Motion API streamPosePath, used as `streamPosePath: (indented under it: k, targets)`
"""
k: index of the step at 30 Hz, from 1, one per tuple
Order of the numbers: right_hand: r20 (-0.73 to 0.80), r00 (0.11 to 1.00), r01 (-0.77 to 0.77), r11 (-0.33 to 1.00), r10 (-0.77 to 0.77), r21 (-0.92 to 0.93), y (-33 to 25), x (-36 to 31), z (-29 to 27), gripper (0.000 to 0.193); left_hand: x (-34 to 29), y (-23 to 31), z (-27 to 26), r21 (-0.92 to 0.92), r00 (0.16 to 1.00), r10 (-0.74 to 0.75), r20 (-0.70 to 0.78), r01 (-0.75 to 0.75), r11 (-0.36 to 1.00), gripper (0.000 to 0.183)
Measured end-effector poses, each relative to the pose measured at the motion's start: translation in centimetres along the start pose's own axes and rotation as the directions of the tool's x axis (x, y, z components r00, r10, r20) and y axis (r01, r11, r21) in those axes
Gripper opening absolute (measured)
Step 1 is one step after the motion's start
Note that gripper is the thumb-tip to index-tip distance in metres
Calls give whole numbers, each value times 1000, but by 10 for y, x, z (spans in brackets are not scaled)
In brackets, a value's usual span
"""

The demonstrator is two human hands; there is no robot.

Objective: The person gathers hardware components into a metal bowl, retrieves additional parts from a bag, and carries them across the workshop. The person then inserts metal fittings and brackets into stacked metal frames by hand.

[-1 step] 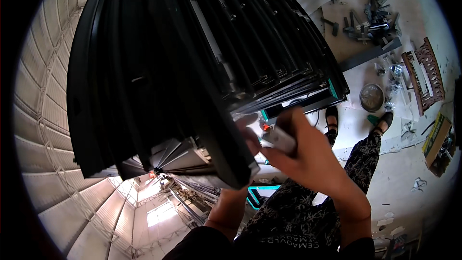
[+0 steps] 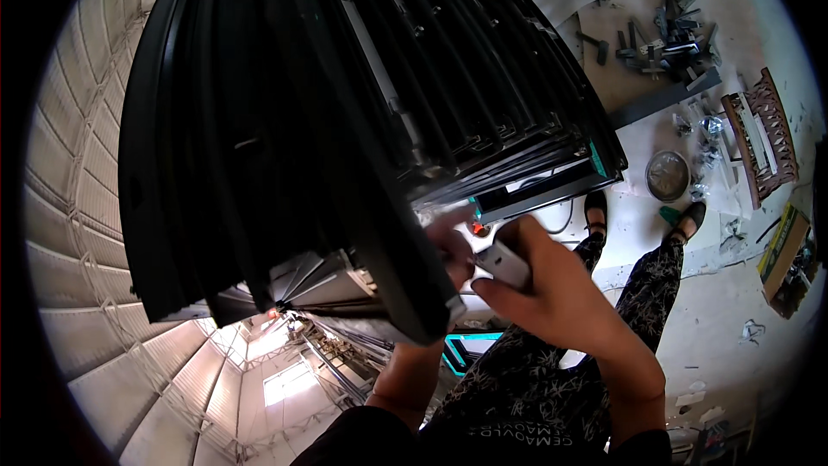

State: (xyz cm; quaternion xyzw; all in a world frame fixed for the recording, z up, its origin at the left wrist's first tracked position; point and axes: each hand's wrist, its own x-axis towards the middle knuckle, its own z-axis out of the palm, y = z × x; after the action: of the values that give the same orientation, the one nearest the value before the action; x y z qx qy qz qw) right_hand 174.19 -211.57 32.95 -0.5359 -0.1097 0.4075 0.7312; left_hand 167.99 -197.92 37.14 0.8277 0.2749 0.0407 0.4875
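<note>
1. Pale ribbed wall panels (image 2: 65, 233) curve along the left; a light, littered floor (image 2: 690, 332) fills the right. Both are cut by the dark fisheye rim.
2. Pale lettering (image 2: 528, 436) crosses the person's dark clothing, inverted in this view. Any print on the yellow-edged carton (image 2: 783, 243) is too small to read.
3. Long black profiles (image 2: 285, 121), ranked side by side, occupy the upper centre; their far ends run out of view, and deep shadow obscures their joints.
4. Right hand (image 2: 561, 293): curled nearly closed, gripping a small grey-white block (image 2: 507, 266) between thumb and fingers, just beside the nearest profile's end. The fingers hide part of the block.
5. Left hand (image 2: 450, 242): partly behind that profile and blurred; its opening, and whether it holds anything, cannot be told. Its fingertips lie near the block.
6. Floor, right: dark metal pieces (image 2: 677, 43), a round dish (image 2: 668, 175) and a carved brown object (image 2: 772, 142).
</note>
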Motion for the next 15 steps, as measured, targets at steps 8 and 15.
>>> streamPosePath:
  k: [8, 15]
  targets:
    - [272, 952, -266, 822, 141, 504, 38, -18, 0, 29, -4, 3, -3, -222, 945, -240, 223, 289, 931, 27]
    - [102, 987, -161, 787, 124, 595, 36, -26, 3, 21, -3, 5, -3, -167, 907, -261, 332, 329, 929, 29]
